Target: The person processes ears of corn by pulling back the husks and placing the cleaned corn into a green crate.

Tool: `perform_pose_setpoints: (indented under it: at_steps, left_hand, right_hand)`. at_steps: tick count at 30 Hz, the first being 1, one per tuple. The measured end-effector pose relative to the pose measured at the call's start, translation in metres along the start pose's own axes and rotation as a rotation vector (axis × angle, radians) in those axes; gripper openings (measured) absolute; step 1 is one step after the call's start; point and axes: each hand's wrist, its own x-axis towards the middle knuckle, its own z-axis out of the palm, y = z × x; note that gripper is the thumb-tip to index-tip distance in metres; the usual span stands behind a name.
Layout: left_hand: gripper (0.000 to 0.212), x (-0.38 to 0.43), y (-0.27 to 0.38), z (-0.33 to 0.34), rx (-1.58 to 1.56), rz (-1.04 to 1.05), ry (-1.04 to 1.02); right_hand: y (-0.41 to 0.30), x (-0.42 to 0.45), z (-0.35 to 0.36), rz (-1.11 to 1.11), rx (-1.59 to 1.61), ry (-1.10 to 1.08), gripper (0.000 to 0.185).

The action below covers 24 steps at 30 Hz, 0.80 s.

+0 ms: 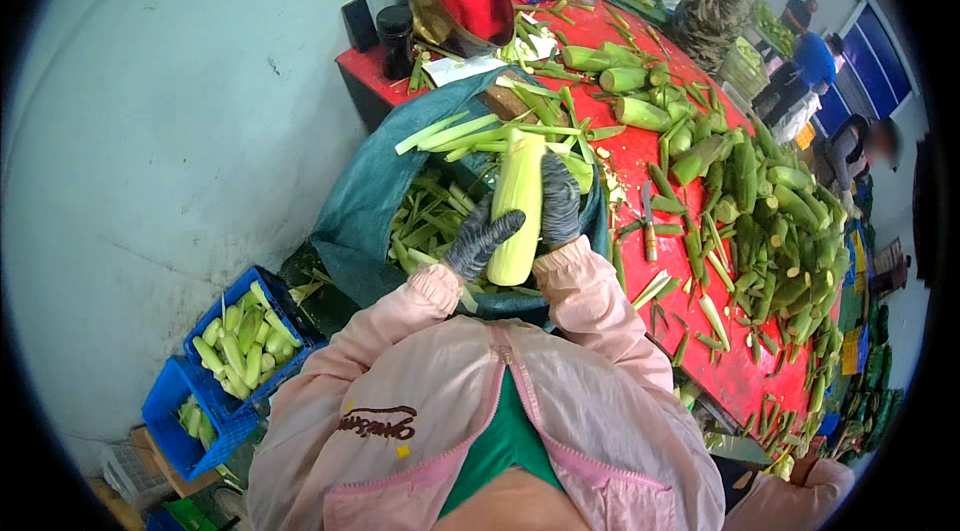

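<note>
My two hands, in dark grey knit gloves, hold a pale ear of corn (520, 208) over an open teal sack (352, 231). Thin inner husk seems to cover the ear, which stands nearly upright in the picture. My left hand (480, 237) wraps its lower left side, thumb across the front. On the upper right side rests my right hand (561, 201), its fingers partly hidden behind the ear. Stripped green husk leaves (427, 223) fill the sack, and more lie across its far rim. To the right, a knife with a wooden handle (650, 240) lies on the red table (626, 189).
Unpeeled corn (787, 231) is heaped along the table's right side. Blue crates (199, 373) at lower left hold pale ears. A black jar (395, 43) and a container with red cloth (469, 2) stand at the back. Several people (716, 5) are at far right.
</note>
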Motion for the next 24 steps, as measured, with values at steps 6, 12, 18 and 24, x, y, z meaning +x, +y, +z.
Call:
perform_pose_setpoints:
  at_steps: [6,12,18,24]
  left_hand:
    - [0.066,0.01,-0.013,-0.025,0.503,0.211,0.211]
    - [0.08,0.0,-0.008,-0.019,0.737,0.256,0.255]
    - [0.08,-0.002,-0.01,-0.027,0.72,0.349,0.297]
    - [0.082,0.002,-0.018,-0.039,1.022,0.337,0.387]
  right_hand:
    - [-0.032,-0.014,0.009,0.083,-0.61,0.002,0.019]
    - [-0.024,-0.011,0.0,0.168,-0.477,-0.158,0.011]
    - [-0.007,-0.011,-0.004,0.091,-0.451,-0.164,0.014]
    - [-0.021,-0.008,0.012,0.127,-0.748,-0.225,0.033]
